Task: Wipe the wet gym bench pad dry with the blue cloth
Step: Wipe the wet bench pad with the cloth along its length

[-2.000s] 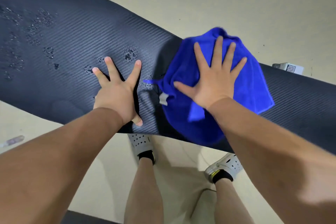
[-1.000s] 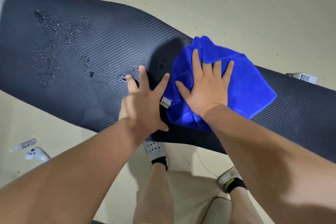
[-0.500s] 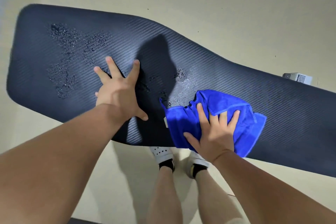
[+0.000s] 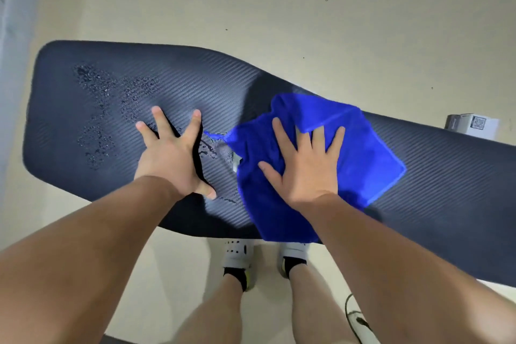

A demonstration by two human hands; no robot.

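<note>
the gym bench pad (image 4: pixel 446 176) runs across the view from the left end to the right edge, and it has not shifted. the change is in the blue cloth (image 4: pixel 368 165). half a second ago it was bunched at the near edge of the surface; now it lies spread and flatter over the middle, reaching almost to the far edge, with its near corner hanging just over the near edge. the right hand (image 4: pixel 307 165) has ridden up with it and presses flat on top, fingers (image 4: pixel 282 134) straight and fanned apart, gripping nothing. the left hand (image 4: pixel 170 156) is planted as before on bare pad just left of the cloth, fingers spread wide, bracing.

this looks like the outward half of a back-and-forth stroke, and the middle section is nearly done (only a faint damp sheen shows by the cloth's left edge). a few drops (image 4: pixel 208 148) sit between the two hands, close to the cloth's white tag (image 4: pixel 236 162). the big droplet patch (image 4: pixel 97 109) toward the left end is unchanged and untouched, so most of the wet area is still ahead, and the left hand stands between cloth and patch.
</note>
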